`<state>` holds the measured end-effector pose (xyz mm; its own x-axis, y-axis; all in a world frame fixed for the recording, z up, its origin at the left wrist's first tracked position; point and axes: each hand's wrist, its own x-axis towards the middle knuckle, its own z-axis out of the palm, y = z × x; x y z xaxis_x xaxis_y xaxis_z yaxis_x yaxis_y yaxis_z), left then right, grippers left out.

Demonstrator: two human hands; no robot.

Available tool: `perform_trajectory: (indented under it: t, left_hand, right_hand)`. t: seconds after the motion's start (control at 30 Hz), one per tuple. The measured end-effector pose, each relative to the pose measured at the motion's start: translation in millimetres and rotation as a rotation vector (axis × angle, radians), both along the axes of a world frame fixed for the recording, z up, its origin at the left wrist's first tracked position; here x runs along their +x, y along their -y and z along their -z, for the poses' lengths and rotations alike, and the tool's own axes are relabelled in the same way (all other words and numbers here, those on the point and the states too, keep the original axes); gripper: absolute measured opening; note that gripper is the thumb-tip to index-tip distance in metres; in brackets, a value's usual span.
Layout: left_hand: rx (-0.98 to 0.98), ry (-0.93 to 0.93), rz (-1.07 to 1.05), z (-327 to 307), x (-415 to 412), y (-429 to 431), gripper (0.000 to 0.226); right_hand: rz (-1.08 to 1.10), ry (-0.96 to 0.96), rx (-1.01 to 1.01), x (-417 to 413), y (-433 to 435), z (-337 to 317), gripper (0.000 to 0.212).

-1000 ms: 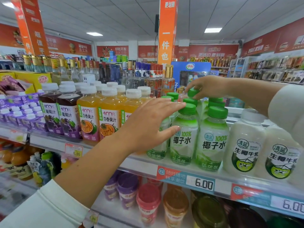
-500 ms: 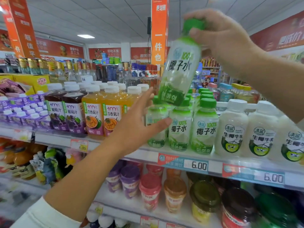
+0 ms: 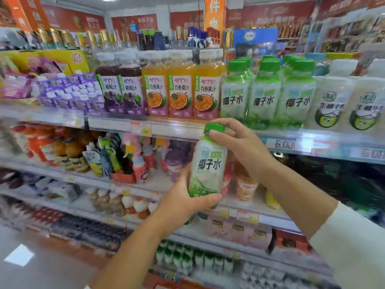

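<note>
Nearest the camera: two forearms with white sleeves pushed back, both hands on one coconut water bottle [image 3: 208, 167]. Left hand [image 3: 183, 203] wraps the lower body of the bottle from the left, its thumb lying across the front near the base and its fingers curled behind. Right hand [image 3: 239, 151] is at the top, fingers curled over the green cap [image 3: 214, 128] and thumb pressed on the shoulder just under it. The bottle is close to upright, label facing the camera, and is held in the air in front of the shelving, touching no shelf. Behind it, lower shelves carry cup drinks and cartoon-figure bottles [image 3: 135, 157], too blurred to read. Above, along the shelf rail [image 3: 187, 127], sit a small price tag [image 3: 140, 128] and a blue label reading 6.00 [image 3: 284, 144]. On that shelf, left to right: purple multipacks [image 3: 68, 90], two grape juice bottles [image 3: 119, 90], three passion fruit juice bottles [image 3: 180, 90], a row of coconut water bottles [image 3: 264, 94] with green caps like the held one, then white coconut milk bottles [image 3: 331, 101]. The held bottle is below and just left of the matching row. Farthest back: an orange hanging banner [image 3: 214, 13] and red wall signs, blurred.
</note>
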<state>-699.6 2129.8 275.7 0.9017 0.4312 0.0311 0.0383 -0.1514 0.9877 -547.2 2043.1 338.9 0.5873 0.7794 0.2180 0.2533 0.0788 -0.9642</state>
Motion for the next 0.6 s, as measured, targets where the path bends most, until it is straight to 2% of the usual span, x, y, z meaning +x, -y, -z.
perform_trajectory:
  t: [0.17, 0.2, 0.3, 0.33, 0.37, 0.43, 0.47, 0.53, 0.6]
  left_hand:
    - [-0.036, -0.034, -0.006, 35.4, -28.4, 2.5, 0.086]
    - [-0.143, -0.022, 0.009, 44.2, -34.0, 2.3, 0.088]
    - [-0.702, 0.043, 0.127, 69.0, -47.1, 1.7, 0.09]
    - [-0.784, 0.067, 0.172, 74.6, -50.3, 3.0, 0.083]
    - [-0.783, 0.067, 0.173, 77.1, -52.6, 5.9, 0.077]
    - [-0.66, 0.052, 0.055, 77.5, -53.9, 12.0, 0.066]
    - [-0.543, 0.02, -0.018, 77.5, -53.6, 14.0, 0.063]
    - [-0.222, -0.037, -0.167, 79.0, -55.2, 15.5, 0.061]
    - [0.085, -0.07, -0.251, 77.3, -58.5, 20.4, 0.065]
  right_hand:
    - [0.062, -0.146, 0.022, -26.6, -0.4, 36.5, 0.01]
    - [0.06, -0.204, 0.035, -30.0, 0.3, 43.4, 0.01]
    - [0.013, -0.402, 0.115, -38.3, 2.0, 61.8, 0.015]
    - [-0.014, -0.457, 0.133, -41.4, 2.1, 66.5, 0.017]
    - [-0.044, -0.505, 0.143, -43.6, 1.7, 70.8, 0.019]
    - [-0.089, -0.538, 0.119, -47.4, 2.1, 77.4, 0.019]
    - [-0.077, -0.484, 0.074, -47.5, 2.8, 79.9, 0.018]
    - [0.011, -0.301, -0.033, -46.7, 4.0, 83.7, 0.016]
    - [0.114, -0.228, -0.061, -47.4, 5.4, 89.9, 0.015]
